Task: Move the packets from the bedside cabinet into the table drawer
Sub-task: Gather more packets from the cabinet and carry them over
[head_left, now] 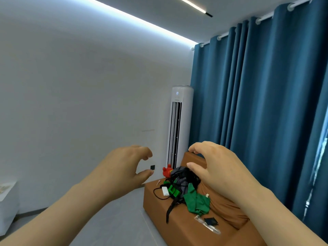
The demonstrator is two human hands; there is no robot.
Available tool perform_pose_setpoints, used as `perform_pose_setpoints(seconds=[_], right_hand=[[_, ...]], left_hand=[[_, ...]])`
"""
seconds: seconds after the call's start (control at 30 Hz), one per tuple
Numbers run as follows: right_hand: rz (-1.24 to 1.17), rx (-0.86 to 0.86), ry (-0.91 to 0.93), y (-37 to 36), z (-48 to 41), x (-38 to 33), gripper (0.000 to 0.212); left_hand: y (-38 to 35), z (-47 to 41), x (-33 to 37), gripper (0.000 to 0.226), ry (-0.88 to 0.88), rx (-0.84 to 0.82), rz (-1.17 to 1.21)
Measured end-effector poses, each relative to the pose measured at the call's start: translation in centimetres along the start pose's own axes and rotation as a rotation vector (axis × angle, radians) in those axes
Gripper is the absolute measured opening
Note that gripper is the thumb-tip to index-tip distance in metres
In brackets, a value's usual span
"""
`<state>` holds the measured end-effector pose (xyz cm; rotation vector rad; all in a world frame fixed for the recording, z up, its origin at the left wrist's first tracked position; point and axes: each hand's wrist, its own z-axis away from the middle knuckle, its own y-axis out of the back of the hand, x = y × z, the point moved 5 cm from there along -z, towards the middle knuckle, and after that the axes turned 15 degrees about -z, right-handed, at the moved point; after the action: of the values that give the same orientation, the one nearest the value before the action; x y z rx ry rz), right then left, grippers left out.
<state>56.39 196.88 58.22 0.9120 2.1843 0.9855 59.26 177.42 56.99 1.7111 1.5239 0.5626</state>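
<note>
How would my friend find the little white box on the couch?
Find the orange sofa under the blue curtains. Left of the grey backpack lies a small white power bank. It's the only white block, with a black cable looping off it.

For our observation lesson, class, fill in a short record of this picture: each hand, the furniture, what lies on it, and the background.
Left hand: raised, fingers loosely curled, empty
Right hand: raised, fingers loosely curled, empty
Furniture: brown sofa
On it: green cloth, red toy, white device with a black cable, small dark packet
Background: blue curtains, white tower air conditioner
Not in view: bedside cabinet, table drawer
</note>
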Motion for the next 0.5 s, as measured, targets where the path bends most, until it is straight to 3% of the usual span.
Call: perform_pose_setpoints(seconds=[0.27, 0.5], right_hand=[[-0.095, -0.047, 0.12, -3.8, -8.2, 7.7, 0.044], [-0.215, -0.158, 0.229, -10.5, -14.8, 8.5, 0.045]], left_hand=[[-5.5, -7.0, -0.5, 0.041, 0.116, -0.027, -0.133], [-9.5, -8.7, -5.4, 0.04, 0.258, -0.092, -0.231]])
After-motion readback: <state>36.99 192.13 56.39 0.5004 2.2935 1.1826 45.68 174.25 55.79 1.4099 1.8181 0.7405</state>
